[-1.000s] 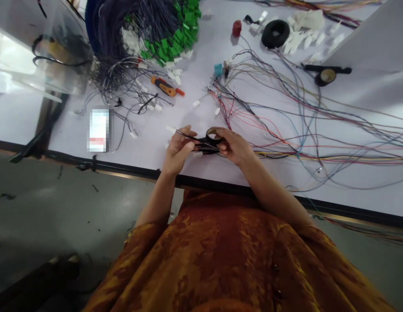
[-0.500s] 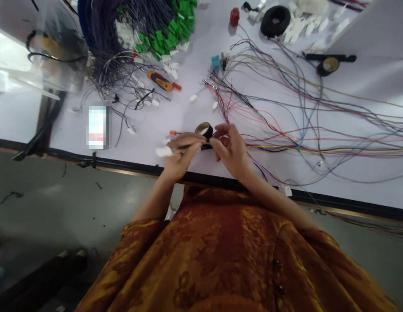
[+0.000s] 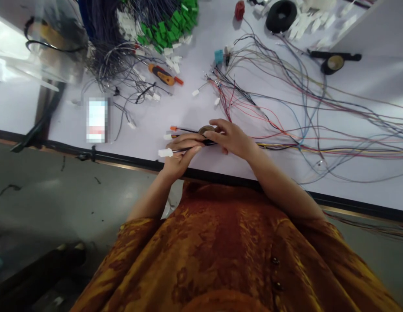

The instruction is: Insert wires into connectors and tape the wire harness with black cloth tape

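My left hand [image 3: 182, 149] is closed round a bundle of wires near the table's front edge. Out of its left side stick a white connector [image 3: 165, 152] on black wires, a smaller white connector [image 3: 168, 137] and an orange connector [image 3: 173, 128]. Just to the right, my right hand [image 3: 234, 138] has its thumb and fingers closed about a roll of black tape [image 3: 206, 129], which lies against the bundle. Fingers cover part of the roll and of the wires. Beyond the right hand, yellow, red and black wires [image 3: 279, 147] run off to the right.
Loose wires [image 3: 253, 97] spread over the right half of the table. An orange-black screwdriver [image 3: 161, 74], green connectors [image 3: 170, 28], a blurred phone-like object [image 3: 97, 119], a large black roll [image 3: 281, 16] and a smaller tape roll [image 3: 333, 64] lie around. A black edge [image 3: 130, 162] borders the table.
My right hand has moved over the tape roll, which now sits tilted and partly covered by fingers. My left hand stays on the bundle, and its white connector has shifted slightly.
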